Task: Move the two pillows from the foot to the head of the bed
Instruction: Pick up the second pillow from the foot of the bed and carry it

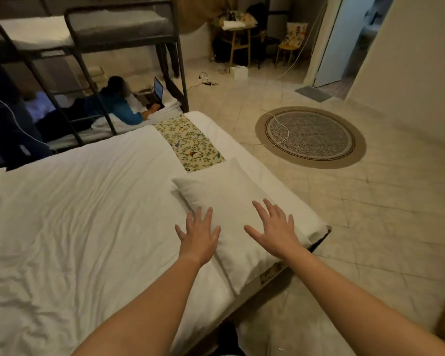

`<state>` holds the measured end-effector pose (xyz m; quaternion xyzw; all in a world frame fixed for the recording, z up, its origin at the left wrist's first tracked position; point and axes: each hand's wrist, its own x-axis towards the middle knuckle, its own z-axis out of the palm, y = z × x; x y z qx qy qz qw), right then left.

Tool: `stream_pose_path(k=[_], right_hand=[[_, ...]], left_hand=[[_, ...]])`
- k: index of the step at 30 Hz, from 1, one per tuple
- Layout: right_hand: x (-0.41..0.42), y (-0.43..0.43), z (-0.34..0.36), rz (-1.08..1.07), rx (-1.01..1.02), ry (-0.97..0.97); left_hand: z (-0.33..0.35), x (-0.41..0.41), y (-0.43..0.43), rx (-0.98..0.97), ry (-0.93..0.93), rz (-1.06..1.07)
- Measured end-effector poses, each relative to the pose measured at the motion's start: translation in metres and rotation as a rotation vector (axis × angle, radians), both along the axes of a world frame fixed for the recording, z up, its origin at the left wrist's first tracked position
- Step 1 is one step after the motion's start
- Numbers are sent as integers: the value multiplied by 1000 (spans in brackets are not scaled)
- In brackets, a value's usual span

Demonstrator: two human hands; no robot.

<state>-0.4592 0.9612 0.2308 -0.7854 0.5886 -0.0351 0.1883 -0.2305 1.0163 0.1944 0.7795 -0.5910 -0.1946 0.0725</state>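
Note:
A white pillow [224, 194] lies on the white bed [82, 209], close to the bed's right edge. It seems to rest on a second white pillow [244, 268], whose corner shows beneath it near the edge. My left hand [198, 235] hovers over the pillow's near left part, fingers spread, holding nothing. Over the near right part, my right hand [275, 227] is spread the same way and is also empty. I cannot tell whether the palms touch the fabric.
A floral bed runner [188, 142] crosses the bed beyond the pillows. A metal bunk bed [118, 44] stands behind, with a person [113, 101] lying at a laptop. On the tiled floor to the right are a round rug [311, 137] and a white cable [275, 122].

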Motion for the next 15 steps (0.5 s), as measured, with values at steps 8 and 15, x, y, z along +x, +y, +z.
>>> stream_pose_path(k=[8, 15], right_hand=[[-26, -91, 6, -54, -5, 13], [-32, -149, -8, -41, 12, 23]], left_hand=[[3, -28, -101, -17, 74, -26], [-2, -23, -151, 6, 37, 3]])
